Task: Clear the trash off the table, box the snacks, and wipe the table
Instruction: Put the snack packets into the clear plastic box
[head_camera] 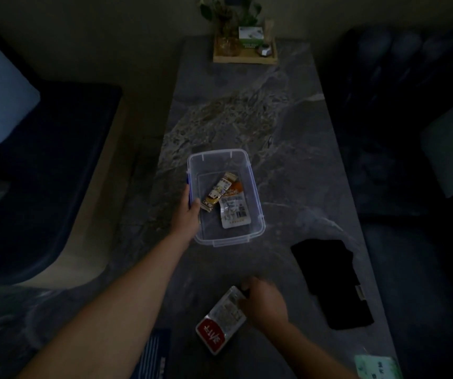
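Left hand (190,207): grips the clear box (256,214) by its left rim.
Right hand (265,302): closed on near snack packet (220,322).

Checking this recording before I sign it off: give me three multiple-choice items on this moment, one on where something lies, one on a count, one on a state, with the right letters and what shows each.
1. Where does the black cloth lie on the table?
A. inside the clear box
B. to the right of the right hand
C. on the wooden tray

2. How many snack packets are in the clear box?
A. none
B. three
C. six

3. What is the left hand doing?
A. gripping the box's left rim
B. resting flat on the table
C. holding the cloth

Answers:
1 B: the cloth lies flat, right of the right hand.
2 B: a gold bar, an orange packet and a white pouch show inside.
3 A: its fingers wrap the rim, while the right hand holds the red-labelled packet.
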Tool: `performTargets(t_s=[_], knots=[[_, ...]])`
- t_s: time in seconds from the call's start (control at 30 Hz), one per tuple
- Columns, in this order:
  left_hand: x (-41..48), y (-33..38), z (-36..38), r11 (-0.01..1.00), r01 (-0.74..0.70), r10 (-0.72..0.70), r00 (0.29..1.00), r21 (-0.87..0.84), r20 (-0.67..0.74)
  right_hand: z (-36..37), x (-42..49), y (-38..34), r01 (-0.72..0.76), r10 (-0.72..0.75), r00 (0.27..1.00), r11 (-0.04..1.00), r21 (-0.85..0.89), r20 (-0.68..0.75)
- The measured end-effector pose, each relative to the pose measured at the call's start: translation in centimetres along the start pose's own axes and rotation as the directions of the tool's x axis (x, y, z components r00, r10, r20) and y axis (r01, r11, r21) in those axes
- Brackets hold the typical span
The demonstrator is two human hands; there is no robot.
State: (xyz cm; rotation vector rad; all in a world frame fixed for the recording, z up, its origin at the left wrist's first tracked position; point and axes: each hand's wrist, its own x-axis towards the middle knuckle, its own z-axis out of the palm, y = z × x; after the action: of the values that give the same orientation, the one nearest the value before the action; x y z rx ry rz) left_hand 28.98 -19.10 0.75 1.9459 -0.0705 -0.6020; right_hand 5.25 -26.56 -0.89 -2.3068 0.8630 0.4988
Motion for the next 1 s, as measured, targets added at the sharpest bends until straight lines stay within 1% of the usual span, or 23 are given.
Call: performTargets(t_s=[0.07,0.13,0.2,0.27,0.3,0.33,0.37,0.4,0.43,0.47,0.5,0.53,0.6,0.63,0.67,0.73,0.83,0.93,1.0], knots=[[0.1,-0.2,-0.1,1.0,0.005,-0.005,1.0,-0.002,0.004,-0.1,0.2,0.1,0.01,-0.009,1.0,1.0,-0.008,0.023],[0.2,-0.4,-0.2,1.0,0.006,-0.006,1.0,-0.015,0.013,-0.3,0.3,0.1,0.014,-0.015,0.999,0.999,0.03,0.036],[0.0,-0.7,-0.2,0.998,-0.032,0.033,0.999,-0.06,0.019,-0.6,0.3,0.2,-0.026,0.021,0.999,0.988,0.15,0.031],[-0.8,-1.5,-0.5,0.993,-0.104,0.103,0.995,-0.058,-0.012,-1.5,0.1,0.2,-0.06,0.057,0.998,0.941,0.333,0.019],[-1.2,-2.3,-0.8,0.992,-0.124,0.123,0.991,-0.013,-0.054,-2.2,0.0,0.3,-0.055,0.052,0.998,0.909,0.413,0.018],[-1.4,-3.4,-1.4,0.991,-0.119,0.126,0.986,0.065,-0.107,-3.0,-0.1,0.3,-0.04,0.039,0.999,0.881,0.471,0.011],[-1.4,-4.7,-2.0,0.977,-0.094,0.124,0.98,0.191,-0.154,-3.8,-0.2,0.3,-0.024,0.03,1.0,0.859,0.511,-0.005],[-1.3,-6.1,-2.7,0.928,-0.071,0.137,0.978,0.365,-0.16,-4.7,-0.3,0.2,-0.009,0.031,0.999,0.83,0.557,-0.03],[-1.1,-7.3,-3.1,0.833,-0.078,0.166,0.98,0.547,-0.113,-5.7,-0.3,0.0,0.007,0.037,0.998,0.782,0.623,-0.057],[-1.0,-8.2,-3.3,0.716,-0.11,0.191,0.981,0.689,-0.042,-6.7,-0.2,-0.4,0.033,0.037,0.996,0.711,0.702,-0.084],[-0.9,-8.7,-3.4,0.626,-0.147,0.207,0.978,0.766,0.018,-7.7,0.0,-0.8,0.065,0.035,0.993,0.644,0.762,-0.114],[-0.9,-9.0,-3.3,0.562,-0.172,0.219,0.974,0.809,0.055,-8.8,0.4,-1.4,0.097,0.034,0.989,0.592,0.8,-0.145],[-1.2,-9.1,-3.1,0.458,-0.185,0.236,0.968,0.87,0.082,-10.5,1.8,-2.6,0.137,0.047,0.98,0.538,0.832,-0.192],[-1.5,-9.2,-3.0,0.423,-0.186,0.248,0.965,0.887,0.084,-11.2,2.8,-3.3,0.152,0.053,0.976,0.523,0.839,-0.21],[-1.8,-9.3,-3.0,0.404,-0.19,0.268,0.96,0.895,0.083,-11.8,3.9,-3.9,0.163,0.061,0.972,0.525,0.835,-0.228],[-2.1,-9.2,-2.9,0.388,-0.198,0.299,0.951,0.9,0.08,-12.6,6.2,-5.2,0.159,0.093,0.962,0.568,0.808,-0.255],[-2.2,-8.9,-2.7,0.4,-0.171,0.264,0.962,0.901,0.065,-13.1,9.3,-6.7,0.137,0.128,0.953,0.622,0.771,-0.273],[-2.0,-9.0,-2.7,0.418,-0.187,0.279,0.958,0.889,0.07,-12.9,11.4,-7.7,0.143,0.091,0.946,0.744,0.652,-0.311],[-1.9,-9.2,-2.8,0.423,-0.192,0.282,0.957,0.886,0.072,-12.5,12.2,-8.3,0.155,0.023,0.947,0.842,0.517,-0.321]])
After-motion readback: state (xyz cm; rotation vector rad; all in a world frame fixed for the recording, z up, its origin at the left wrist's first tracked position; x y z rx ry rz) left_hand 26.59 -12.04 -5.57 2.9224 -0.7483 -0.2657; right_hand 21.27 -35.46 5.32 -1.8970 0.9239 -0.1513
